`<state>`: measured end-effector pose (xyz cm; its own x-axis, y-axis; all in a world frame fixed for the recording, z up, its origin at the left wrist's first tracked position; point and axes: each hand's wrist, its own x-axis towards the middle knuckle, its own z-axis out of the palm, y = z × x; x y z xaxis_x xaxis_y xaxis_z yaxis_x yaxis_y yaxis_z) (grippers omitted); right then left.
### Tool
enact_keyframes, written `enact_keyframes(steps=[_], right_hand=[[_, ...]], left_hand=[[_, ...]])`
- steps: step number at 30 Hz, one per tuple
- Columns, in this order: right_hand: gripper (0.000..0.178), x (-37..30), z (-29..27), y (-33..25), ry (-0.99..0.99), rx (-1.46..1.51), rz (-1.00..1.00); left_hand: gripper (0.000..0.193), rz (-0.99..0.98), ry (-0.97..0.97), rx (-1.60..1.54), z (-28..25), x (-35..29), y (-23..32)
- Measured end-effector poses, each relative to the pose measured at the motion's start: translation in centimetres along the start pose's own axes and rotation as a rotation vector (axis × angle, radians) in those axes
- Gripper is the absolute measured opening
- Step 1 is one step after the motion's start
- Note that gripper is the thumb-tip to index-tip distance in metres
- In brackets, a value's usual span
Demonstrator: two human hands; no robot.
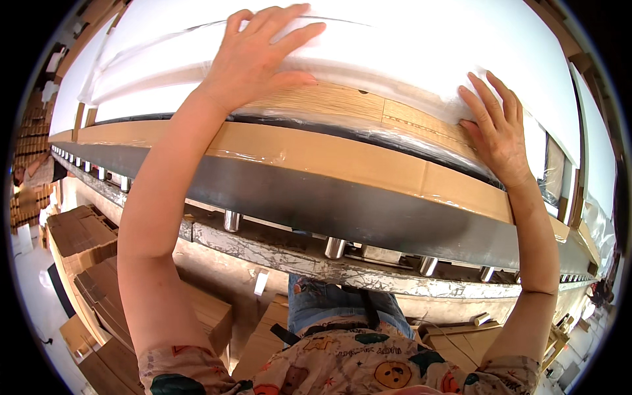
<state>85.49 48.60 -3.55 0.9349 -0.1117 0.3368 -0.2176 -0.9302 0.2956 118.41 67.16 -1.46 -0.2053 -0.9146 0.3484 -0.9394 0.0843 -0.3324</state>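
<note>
My left hand (257, 62) lies on a thin, whitish, translucent wrapping sheet (388, 76), its fingers spread wide. Below the sheet's edge shows a light wood-grain board (316, 102). To the right, my right hand (498, 135) rests at the edge of the same sheet and board, with the fingers apart and slightly bent. A brown cardboard strip (316, 155) runs along the near side, with clear plastic film and a dark line behind it. Large white panels (447, 33) fill the far part of the view, partly under the sheet.
A dark grey slab edge (329, 197) runs below the cardboard strip, above a conveyor with metal rollers (335, 247) and a scuffed rail (263, 253). Flattened cardboard boxes (82, 230) stand at lower left. Another person (39, 170) is at the far left.
</note>
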Motion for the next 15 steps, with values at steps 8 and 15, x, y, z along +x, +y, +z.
enact_keyframes(steps=[8, 15], right_hand=[[0.062, 0.3, -0.8, -0.6, 0.022, 0.179, 0.081], [0.062, 0.8, -0.8, -0.4, 0.027, 0.178, 0.131]], left_hand=[[0.058, 0.157, 0.178, -0.112, 2.0, -1.1, -0.6], [0.053, 0.211, 0.242, -0.058, 2.0, -0.6, -0.3]])
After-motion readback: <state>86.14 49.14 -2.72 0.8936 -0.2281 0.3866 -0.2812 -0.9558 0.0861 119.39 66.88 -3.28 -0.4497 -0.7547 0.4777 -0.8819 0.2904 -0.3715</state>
